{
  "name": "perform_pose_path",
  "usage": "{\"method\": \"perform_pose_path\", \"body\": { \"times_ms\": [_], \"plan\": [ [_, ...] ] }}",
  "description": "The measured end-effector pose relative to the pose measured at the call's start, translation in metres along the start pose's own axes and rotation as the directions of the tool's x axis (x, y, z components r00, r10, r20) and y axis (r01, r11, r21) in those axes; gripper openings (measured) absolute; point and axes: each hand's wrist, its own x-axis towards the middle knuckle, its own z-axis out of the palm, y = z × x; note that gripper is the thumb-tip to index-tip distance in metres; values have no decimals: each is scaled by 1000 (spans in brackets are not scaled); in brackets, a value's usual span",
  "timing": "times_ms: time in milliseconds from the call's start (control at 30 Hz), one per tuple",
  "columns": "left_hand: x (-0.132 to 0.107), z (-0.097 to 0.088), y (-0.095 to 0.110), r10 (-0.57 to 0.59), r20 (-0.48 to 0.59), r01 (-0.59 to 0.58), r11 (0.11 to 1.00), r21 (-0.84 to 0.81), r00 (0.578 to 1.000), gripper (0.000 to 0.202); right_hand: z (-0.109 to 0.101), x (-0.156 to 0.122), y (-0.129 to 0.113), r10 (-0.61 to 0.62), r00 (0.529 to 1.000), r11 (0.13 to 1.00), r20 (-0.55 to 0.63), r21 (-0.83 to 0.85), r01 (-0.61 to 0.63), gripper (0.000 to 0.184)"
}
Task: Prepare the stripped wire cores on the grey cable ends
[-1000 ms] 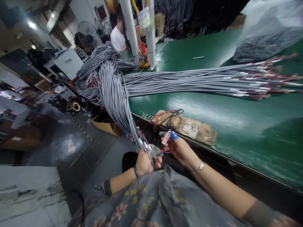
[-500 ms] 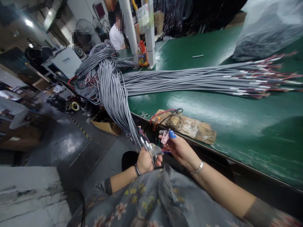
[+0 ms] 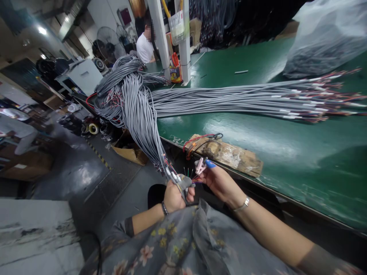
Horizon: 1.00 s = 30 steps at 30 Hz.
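Note:
My left hand (image 3: 174,196) is closed around the end of a grey cable (image 3: 183,183) whose thin coloured wires stick out past my fingers. That cable belongs to a thick grey cable bundle (image 3: 137,114) hanging off the green table's edge. My right hand (image 3: 219,181) pinches a small pink-white connector (image 3: 200,165) just right of those wire ends, with blue tape on one fingertip. Both hands are over my lap, below the table edge.
The green table (image 3: 258,133) carries a long spread of grey cables (image 3: 243,99) with coloured ends at the right, a worn wooden block (image 3: 229,154) with red and black wires, and a clear plastic bag (image 3: 323,38). A person in white sits at the far end.
My hands stay nearly in place; the right hand has turned the connector slightly and brought it a little closer to the wire ends. The view shifted slightly.

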Motion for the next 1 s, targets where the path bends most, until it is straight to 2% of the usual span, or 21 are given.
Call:
{"method": "perform_pose_path", "body": {
  "times_ms": [200, 267, 367, 433, 600, 667, 833, 1000],
  "plan": [
    [5, 10, -2, 1, -11, -1, 1000, -3, 1000, 40, -9, 4, 8, -103, 995, 993, 20, -58, 104, 45],
    [7, 10, -3, -3, -13, 3, 1000, 2, 1000, 39, -8, 6, 8, -83, 995, 994, 60, -59, 87, 45],
    [8, 9, -4, 4, -20, -4, 1000, 2, 1000, 38, -6, 9, 7, 4, 992, 1000, 124, -24, -1, 45],
    [9, 8, -4, 12, -13, -12, 1000, -1, 1000, 38, -6, 10, 8, 18, 991, 999, 130, -29, -15, 45],
    [11, 5, -5, 21, -11, -21, 1000, -9, 1000, 38, -12, 11, 15, -177, 983, 959, 49, -217, 183, 50],
    [11, 5, -6, 17, -11, -17, 1000, -4, 1000, 38, -14, 10, 16, -201, 978, 945, 52, -253, 207, 50],
    [11, 6, -6, 11, -7, -11, 1000, 7, 1000, 39, -7, 11, 12, -44, 998, 997, 55, -64, 47, 48],
    [12, 5, -7, 15, -6, -15, 1000, 19, 1000, 40, -3, 11, 10, -18, 1000, 995, 15, 101, 16, 38]
  ]
}}
